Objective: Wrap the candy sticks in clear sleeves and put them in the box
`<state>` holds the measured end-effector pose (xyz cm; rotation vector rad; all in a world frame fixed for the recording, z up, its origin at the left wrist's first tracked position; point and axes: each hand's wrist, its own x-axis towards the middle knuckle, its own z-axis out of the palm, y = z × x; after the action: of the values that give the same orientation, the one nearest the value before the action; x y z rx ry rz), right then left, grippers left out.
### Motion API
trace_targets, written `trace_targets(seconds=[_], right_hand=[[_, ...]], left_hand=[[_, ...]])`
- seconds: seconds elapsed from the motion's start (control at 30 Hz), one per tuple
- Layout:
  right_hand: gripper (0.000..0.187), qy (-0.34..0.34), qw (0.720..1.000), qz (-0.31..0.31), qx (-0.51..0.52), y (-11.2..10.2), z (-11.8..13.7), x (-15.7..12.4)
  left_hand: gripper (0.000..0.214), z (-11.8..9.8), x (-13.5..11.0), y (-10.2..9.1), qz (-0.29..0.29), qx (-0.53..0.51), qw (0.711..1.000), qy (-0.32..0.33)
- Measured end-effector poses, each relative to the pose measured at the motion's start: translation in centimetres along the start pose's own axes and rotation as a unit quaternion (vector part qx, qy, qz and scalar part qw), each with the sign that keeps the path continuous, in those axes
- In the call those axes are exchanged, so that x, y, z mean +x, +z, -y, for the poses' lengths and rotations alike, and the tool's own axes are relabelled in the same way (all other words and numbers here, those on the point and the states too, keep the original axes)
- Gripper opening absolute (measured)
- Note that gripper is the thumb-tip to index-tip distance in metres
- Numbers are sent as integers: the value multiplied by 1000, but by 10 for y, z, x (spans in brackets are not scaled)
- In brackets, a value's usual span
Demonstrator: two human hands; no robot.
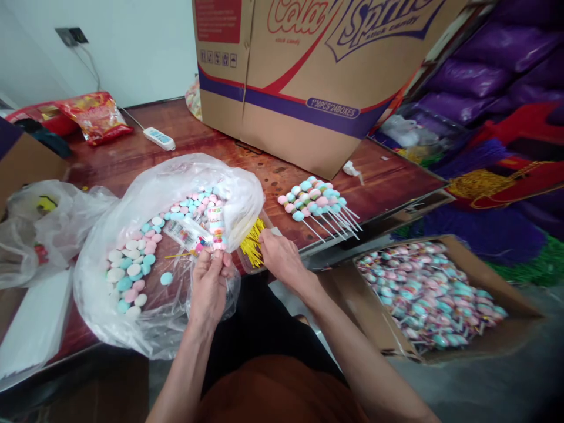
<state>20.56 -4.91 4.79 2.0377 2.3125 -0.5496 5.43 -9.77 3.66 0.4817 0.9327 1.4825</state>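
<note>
My left hand (pixel 208 275) is closed round the lower end of a marshmallow skewer (pixel 216 226) in a clear printed wrapper, held upright. Over a tray of gold twist ties (pixel 252 244), my right hand (pixel 282 254) has its fingers drawn together at the ties' right end; what is between the fingertips is hidden. A large clear plastic bag (pixel 108 220) lies spread open around loose pink, white and blue marshmallows (pixel 132 264). Flat printed wrappers (pixel 187 232) rest behind my left hand, and a single gold tie (pixel 178 255) lies beside it.
Unwrapped marshmallow skewers (pixel 314 198) are stacked at the table's right edge. Below, an open carton (pixel 388 346) holds many wrapped skewers (pixel 432 288). A big cardboard box (pixel 286 126) stands behind. At the left are a white stack (pixel 37 323), a red snack packet (pixel 94 117) and a power strip (pixel 159 138).
</note>
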Motion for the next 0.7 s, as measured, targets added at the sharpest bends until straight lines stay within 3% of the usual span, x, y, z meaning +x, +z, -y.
trace_targets(seconds=[0.27, 0.53, 0.7], right_hand=[[24, -38, 994, -89, 53, 7, -8, -1], [18, -42, 980, -133, 144, 15, -13, 1], [14, -45, 977, -154, 138, 20, -12, 2]], left_hand=[[27, 2, 5, 2, -7, -16, 1000, -10], [26, 5, 8, 7, -37, 21, 999, 3], [24, 9, 8, 11, -61, 42, 997, 33]])
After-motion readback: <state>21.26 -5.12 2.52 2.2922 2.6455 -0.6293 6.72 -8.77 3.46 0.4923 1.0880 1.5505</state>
